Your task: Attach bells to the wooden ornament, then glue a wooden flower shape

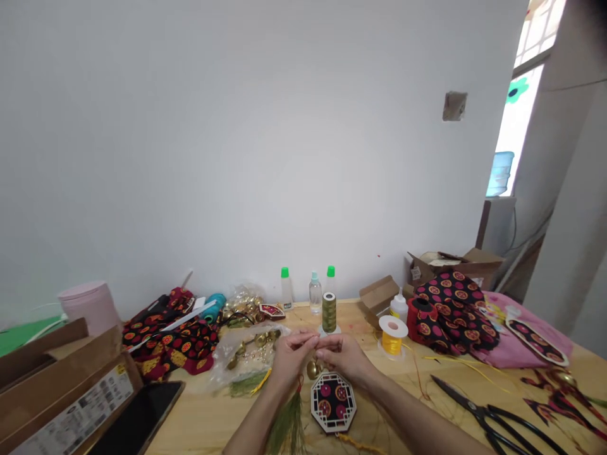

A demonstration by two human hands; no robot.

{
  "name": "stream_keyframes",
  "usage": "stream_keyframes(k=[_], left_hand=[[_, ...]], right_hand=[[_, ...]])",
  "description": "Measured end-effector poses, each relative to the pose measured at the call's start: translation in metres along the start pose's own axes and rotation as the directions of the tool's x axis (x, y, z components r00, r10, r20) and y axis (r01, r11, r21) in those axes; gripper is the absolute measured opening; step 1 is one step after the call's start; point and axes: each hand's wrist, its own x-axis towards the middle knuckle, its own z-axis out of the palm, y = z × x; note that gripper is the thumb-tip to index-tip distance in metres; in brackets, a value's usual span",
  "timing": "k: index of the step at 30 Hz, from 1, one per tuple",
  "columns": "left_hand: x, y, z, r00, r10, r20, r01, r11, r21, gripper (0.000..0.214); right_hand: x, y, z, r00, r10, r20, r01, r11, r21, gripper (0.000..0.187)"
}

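Observation:
My left hand (294, 357) and my right hand (347, 355) meet above the table, their thumbs and fingertips pinched close together. What lies between the fingertips is too small to make out. Just below them is a round brass-coloured bell (313, 369). Under the bell lies an octagonal ornament (332, 402), with a pale lattice frame around black floral fabric. A yellow cord (358, 444) runs from its lower edge. Beside my left wrist lies a green tassel (288, 424). A spool of olive thread (329, 313) stands upright beyond my hands.
Black-handled scissors (488, 414) lie open at right, near a yellow cord spool (392, 338) and patterned fabric (455, 313). Several small bottles (315, 294) stand by the wall. At left are bagged bells (253, 347), more fabric (175, 335), a cardboard box (71, 385) and a dark tablet (137, 417).

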Motion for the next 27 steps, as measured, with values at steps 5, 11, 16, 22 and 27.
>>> stream_keyframes(k=[5, 11, 16, 22, 27], left_hand=[[0.004, 0.004, -0.008, 1.0, 0.019, 0.007, -0.02, 0.987, 0.159, 0.029], [-0.002, 0.028, -0.044, 0.997, -0.069, 0.038, 0.038, 0.843, 0.537, 0.028], [-0.035, 0.031, -0.041, 0.981, -0.19, -0.037, 0.153, 0.639, 0.754, 0.025], [-0.048, 0.022, -0.02, 0.978, -0.195, -0.076, 0.185, 0.632, 0.753, 0.009], [-0.047, 0.019, -0.031, 0.972, -0.236, -0.014, 0.199, 0.786, 0.585, 0.01]], right_hand=[[0.001, 0.003, 0.006, 0.999, -0.01, -0.036, 0.009, 0.999, -0.033, 0.034], [-0.002, 0.004, -0.004, 0.985, -0.036, -0.168, 0.031, 0.999, -0.031, 0.035], [-0.006, 0.004, 0.0, 0.98, -0.034, -0.195, 0.035, 0.999, 0.001, 0.033], [-0.014, 0.001, 0.013, 0.991, -0.048, -0.127, 0.049, 0.999, -0.001, 0.026], [-0.015, 0.0, 0.011, 0.99, -0.085, -0.109, 0.085, 0.996, -0.008, 0.026]])
